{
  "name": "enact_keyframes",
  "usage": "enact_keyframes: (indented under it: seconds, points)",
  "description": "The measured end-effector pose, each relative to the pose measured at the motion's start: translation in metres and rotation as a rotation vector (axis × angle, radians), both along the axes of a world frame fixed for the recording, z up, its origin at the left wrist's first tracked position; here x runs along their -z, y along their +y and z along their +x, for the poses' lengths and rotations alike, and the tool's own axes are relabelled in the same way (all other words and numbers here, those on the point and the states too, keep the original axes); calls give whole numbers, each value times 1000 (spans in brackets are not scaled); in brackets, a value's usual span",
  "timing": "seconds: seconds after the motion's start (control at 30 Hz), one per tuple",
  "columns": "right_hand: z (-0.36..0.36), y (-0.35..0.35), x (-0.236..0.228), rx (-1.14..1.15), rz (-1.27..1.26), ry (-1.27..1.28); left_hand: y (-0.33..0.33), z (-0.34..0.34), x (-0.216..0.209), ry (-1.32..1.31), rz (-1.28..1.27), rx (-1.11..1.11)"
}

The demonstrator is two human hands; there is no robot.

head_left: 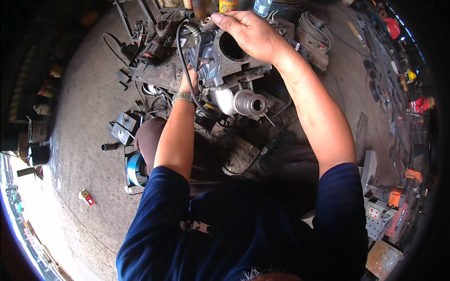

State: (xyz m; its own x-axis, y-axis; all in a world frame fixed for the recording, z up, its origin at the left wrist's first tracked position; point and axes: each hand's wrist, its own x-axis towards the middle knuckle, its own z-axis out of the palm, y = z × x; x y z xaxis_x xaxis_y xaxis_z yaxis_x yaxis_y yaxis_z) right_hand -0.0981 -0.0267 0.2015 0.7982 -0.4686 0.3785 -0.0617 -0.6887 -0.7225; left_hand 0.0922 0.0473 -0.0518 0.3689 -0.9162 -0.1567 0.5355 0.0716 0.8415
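Sleeves of dark blue point(243, 229) fill the near edge. Beyond them, the left hand point(189, 84) presses against a grey metal machine housing point(225, 65) resting on a cluttered workbench point(154, 75); whether its fingers are closed cannot be told. Farther on, the right hand point(248, 30) curls over the housing's round opening, fingers clasping its rim.

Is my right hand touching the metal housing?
Touching. The head view shows the right hand resting on top of the grey metal housing, palm over its round opening.
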Motion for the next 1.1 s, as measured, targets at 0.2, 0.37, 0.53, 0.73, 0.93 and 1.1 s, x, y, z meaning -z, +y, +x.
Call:
enact_keyframes:
  seconds: [0.2, 0.37, 0.53, 0.73, 0.93, 1.1]
  points:
    - [5, 17, -8, -12, 71, 28, -19, 29, 60, 209, -45, 100]
    - [11, -1, 6, -38, 138, 18, -10, 13, 34, 124, 80, 30]
    - [-44, 27, -2, 20, 348, -198, -2, -19, -2, 212, 142, -58]
    - [-93, 56, 32, 50, 691, -412, -5, -9, 22, 75, 141, -79]
    - [-132, 112, 124, 347, 1134, -708, 5, -29, -36, 124, 97, -25]
    - [-116, 123, 140, 133, 824, -766, -5, -34, -39, 60, 126, -95]
